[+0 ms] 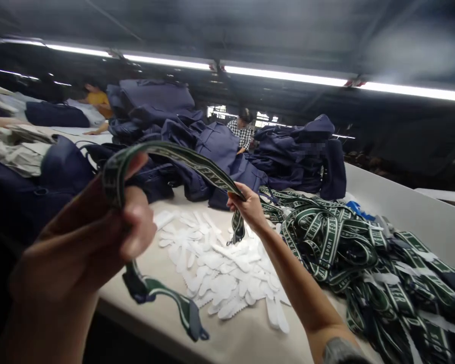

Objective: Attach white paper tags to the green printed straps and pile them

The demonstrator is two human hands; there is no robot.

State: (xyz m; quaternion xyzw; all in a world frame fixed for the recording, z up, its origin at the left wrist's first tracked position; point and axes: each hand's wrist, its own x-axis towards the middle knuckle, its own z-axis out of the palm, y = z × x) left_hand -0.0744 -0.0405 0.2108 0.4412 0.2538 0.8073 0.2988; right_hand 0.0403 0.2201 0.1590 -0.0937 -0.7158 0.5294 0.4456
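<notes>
Both forearms bare, no sleeves in view. Left hand (98,237) and right hand (248,205) ungloved, no rings or watch seen. Dark tattoo (339,351) on right forearm, near the elbow.

Navy garments (212,146) piled behind white cut pieces (220,268) on table (246,338).

A green-and-white lettered strap (189,159) arches taut between both hands; its loose ends dangle above the tabletop (242,338).
</notes>
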